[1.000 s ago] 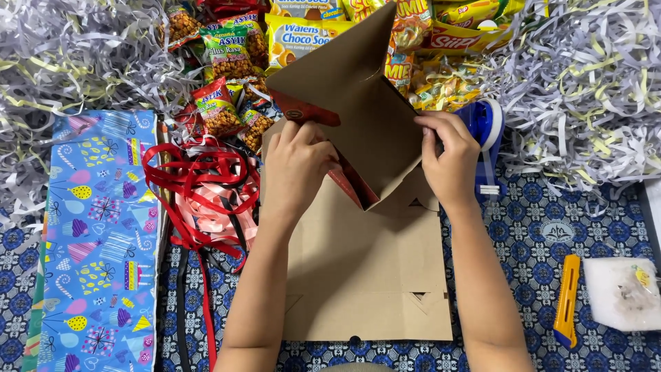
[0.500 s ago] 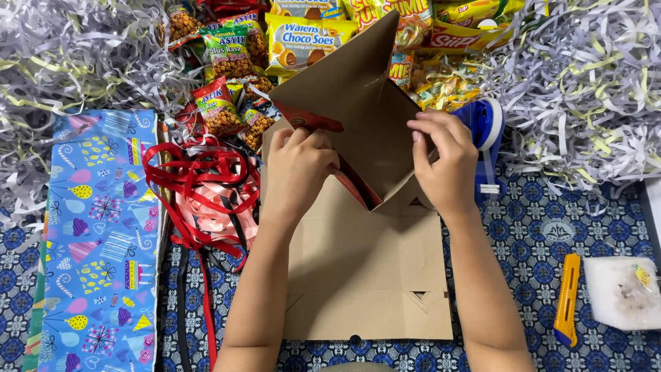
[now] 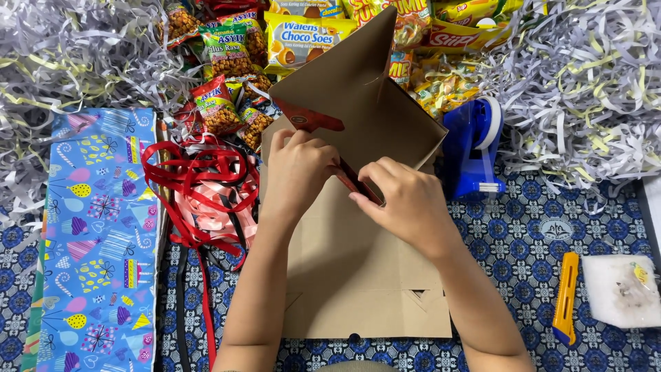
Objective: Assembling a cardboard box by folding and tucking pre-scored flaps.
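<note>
A brown cardboard box blank (image 3: pixel 358 275) lies flat in front of me on the patterned cloth, with its far flap (image 3: pixel 358 103) folded up and tilted toward the snacks. My left hand (image 3: pixel 297 169) presses on the fold line at the flap's base, fingers curled over a red printed edge. Close beside it, my right hand (image 3: pixel 403 200) pinches the same red-edged fold a little lower. Both hands touch the cardboard.
A blue tape dispenser (image 3: pixel 475 148) stands right of the box. Tangled red and pink ribbons (image 3: pixel 206 186) and blue gift wrap (image 3: pixel 96 234) lie to the left. Snack packets (image 3: pixel 303 34) crowd the back, shredded paper (image 3: pixel 585 89) on both sides. A yellow cutter (image 3: pixel 566 296) and a white pad (image 3: pixel 623 289) lie at right.
My right hand slid from the flap's right edge toward the middle, next to my left hand. The raised flap stays up.
</note>
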